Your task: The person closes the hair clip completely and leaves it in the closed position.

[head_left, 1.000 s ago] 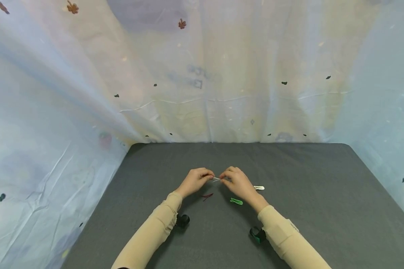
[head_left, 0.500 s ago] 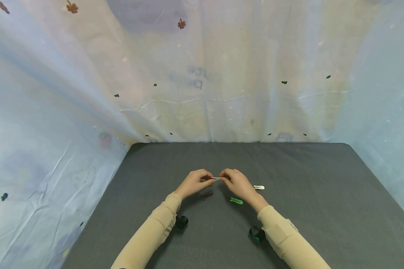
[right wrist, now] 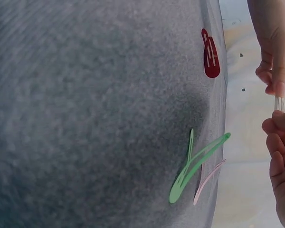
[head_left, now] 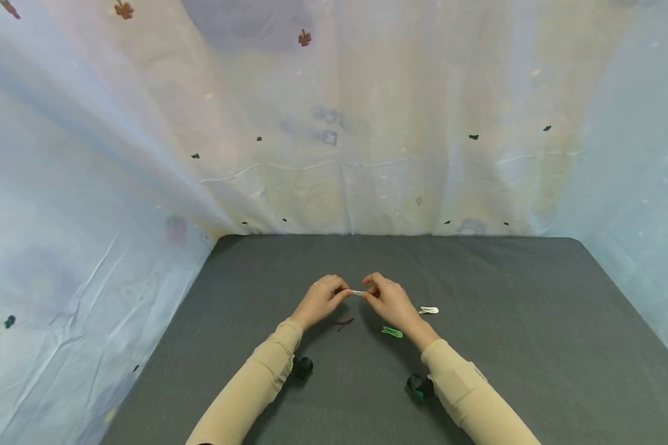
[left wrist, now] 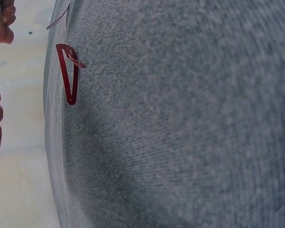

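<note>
My grip is narrowed to a pinch on both sides: my left hand (head_left: pixel 323 301) and my right hand (head_left: pixel 392 304) hold a thin white clip (right wrist: pixel 280 104) between them, its ends hidden. It is raised off the bench (head_left: pixel 523 346), its long axis running sideways from hand to hand. Nearer me lie a red clip (head_left: pixel 344 322) and a splayed green clip (head_left: pixel 392 332); a pale clip (head_left: pixel 430 310) lies right of my right hand.
</note>
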A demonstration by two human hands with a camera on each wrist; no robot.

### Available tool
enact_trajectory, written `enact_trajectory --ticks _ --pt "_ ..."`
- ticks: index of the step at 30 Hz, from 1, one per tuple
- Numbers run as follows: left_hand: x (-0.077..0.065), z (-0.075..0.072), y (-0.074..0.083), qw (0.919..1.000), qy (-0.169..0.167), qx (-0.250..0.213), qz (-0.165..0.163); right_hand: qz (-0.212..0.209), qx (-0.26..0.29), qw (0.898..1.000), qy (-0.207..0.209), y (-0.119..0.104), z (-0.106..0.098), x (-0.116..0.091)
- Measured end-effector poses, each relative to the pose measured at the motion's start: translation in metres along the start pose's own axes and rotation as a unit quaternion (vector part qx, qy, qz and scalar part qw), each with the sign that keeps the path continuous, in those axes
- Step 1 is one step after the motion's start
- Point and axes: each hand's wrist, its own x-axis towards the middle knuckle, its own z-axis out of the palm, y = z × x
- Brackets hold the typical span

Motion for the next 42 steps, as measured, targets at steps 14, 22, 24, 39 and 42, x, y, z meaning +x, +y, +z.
enact_trajectory --ticks 14,22,24,39,42 --pt "-0.002 0.003 -0.006 0.9955 -0.020 -0.086 -0.035 0.022 -0.002 1.000 0.016 0.001 0.001 -0.003" --pt "-0.002 -0.001 -0.007 0.9591 -0.079 -0.228 -0.149 0.015 0.013 0.999 0.027 0.004 0.001 -0.004" --pt "-0.002 -0.001 -0.007 0.9521 -0.084 -0.244 -0.164 0.011 0.017 0.999 0.026 0.003 0.000 -0.005" --pt "-0.002 0.001 -0.013 0.9767 -0.063 -0.168 -0.117 -0.005 -0.003 1.000 0.007 0.007 0.000 -0.006" --pt "-0.002 0.001 -0.019 0.9861 -0.057 -0.128 -0.089 0.008 -0.006 1.000 0.004 0.006 -0.005 -0.007"
